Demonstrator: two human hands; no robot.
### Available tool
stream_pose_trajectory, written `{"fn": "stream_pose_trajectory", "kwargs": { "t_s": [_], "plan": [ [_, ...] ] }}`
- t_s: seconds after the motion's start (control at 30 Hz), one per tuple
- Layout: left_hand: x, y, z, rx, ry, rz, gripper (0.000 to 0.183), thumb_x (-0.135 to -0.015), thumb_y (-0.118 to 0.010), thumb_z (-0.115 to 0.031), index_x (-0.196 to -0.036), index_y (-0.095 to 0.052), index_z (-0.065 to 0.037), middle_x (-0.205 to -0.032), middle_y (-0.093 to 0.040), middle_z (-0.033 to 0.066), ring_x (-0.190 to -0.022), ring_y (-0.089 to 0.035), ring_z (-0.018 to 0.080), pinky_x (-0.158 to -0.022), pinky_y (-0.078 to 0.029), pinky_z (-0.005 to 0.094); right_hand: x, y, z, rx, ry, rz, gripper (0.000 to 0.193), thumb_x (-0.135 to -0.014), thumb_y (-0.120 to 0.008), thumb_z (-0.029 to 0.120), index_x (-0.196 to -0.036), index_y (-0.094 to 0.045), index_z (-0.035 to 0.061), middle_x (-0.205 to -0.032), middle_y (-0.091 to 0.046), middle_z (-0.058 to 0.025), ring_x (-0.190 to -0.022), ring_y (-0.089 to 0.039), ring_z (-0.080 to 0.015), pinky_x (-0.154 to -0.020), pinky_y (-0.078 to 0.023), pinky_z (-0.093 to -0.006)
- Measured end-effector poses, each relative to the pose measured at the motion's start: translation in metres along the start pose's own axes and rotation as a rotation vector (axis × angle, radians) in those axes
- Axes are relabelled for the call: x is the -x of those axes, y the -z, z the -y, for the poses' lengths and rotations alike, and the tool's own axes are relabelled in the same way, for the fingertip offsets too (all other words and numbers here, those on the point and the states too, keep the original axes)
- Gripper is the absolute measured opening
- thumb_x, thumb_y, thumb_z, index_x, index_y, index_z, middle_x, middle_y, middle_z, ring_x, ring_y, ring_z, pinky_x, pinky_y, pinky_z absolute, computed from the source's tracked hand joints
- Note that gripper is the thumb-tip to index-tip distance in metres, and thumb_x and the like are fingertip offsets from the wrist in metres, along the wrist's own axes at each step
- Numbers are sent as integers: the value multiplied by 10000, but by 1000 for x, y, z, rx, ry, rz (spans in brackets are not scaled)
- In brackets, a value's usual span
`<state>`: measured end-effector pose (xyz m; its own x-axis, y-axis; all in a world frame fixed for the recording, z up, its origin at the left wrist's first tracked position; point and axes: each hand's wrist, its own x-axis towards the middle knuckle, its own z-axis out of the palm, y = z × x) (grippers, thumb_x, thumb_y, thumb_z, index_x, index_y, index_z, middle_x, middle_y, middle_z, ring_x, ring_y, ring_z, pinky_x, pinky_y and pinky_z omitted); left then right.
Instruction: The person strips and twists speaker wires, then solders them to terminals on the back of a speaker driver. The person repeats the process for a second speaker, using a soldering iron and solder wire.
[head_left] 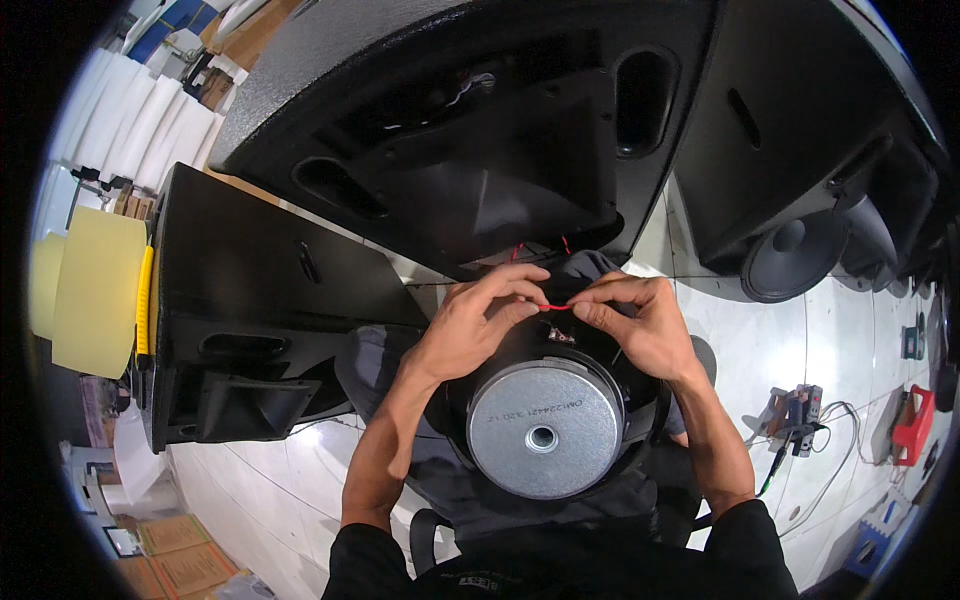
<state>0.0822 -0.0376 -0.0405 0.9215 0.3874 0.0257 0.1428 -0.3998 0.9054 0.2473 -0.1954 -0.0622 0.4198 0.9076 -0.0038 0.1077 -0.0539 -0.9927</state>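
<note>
A short stretch of red wire [556,307] runs between my two hands. The thumb and fingertips of my left hand [487,318] pinch one side of it, and my right hand [640,318] pinches the other. Just below my fingers, a loudspeaker driver [543,428] lies on my lap with its round grey magnet facing up. Its small terminal [562,335] shows at the magnet's far edge. Beyond my hands stands a large black speaker cabinet [480,215], and red wires [517,252] come out near its lower edge.
Another black cabinet [270,290] lies at left, with yellow sheets [95,290] beside it. At right stands a cabinet [790,110] with a speaker cone [793,255] by it. A power strip [803,420] with cables and a red tool [912,425] rest on the tiled floor [270,490].
</note>
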Motion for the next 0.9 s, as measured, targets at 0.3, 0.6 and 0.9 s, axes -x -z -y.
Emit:
{"fn": "stream_pose_trajectory", "kwargs": {
  "t_s": [0.3, 0.6, 0.9],
  "plan": [
    [-11, 5, 34, -179, -326, -72, 239, -761, -804, -88, -955, -689, -10, -909, -693, 106, -855, -656, 217, -774, -516, 327, -23, -6, -5, -7, 0, -135, 167, -870, -708, 91, -950, -732, -54, -816, -691, -97, -764, -613, -135, -732, -475, -287],
    [-2, -4, 27, 178, -84, -62, 123, -870, -692, -60, -877, -577, -16, -1050, -714, 135, -973, -667, 231, -892, -513, 369, -33, -8, -32, -49, -81, -161, 156, -869, -698, 72, -940, -731, -64, -787, -685, -79, -752, -596, -116, -717, -479, -268],
    [-8, -2, 32, -278, -262, -74, 130, -823, -727, -55, -866, -619, 2, -1114, -700, 128, -1021, -651, 265, -886, -511, 375, -28, -5, -21, 124, 23, -186, 284, -859, -733, 160, -1041, -714, -57, -912, -707, -134, -885, -639, -191, -818, -492, -321]
  ]
}}
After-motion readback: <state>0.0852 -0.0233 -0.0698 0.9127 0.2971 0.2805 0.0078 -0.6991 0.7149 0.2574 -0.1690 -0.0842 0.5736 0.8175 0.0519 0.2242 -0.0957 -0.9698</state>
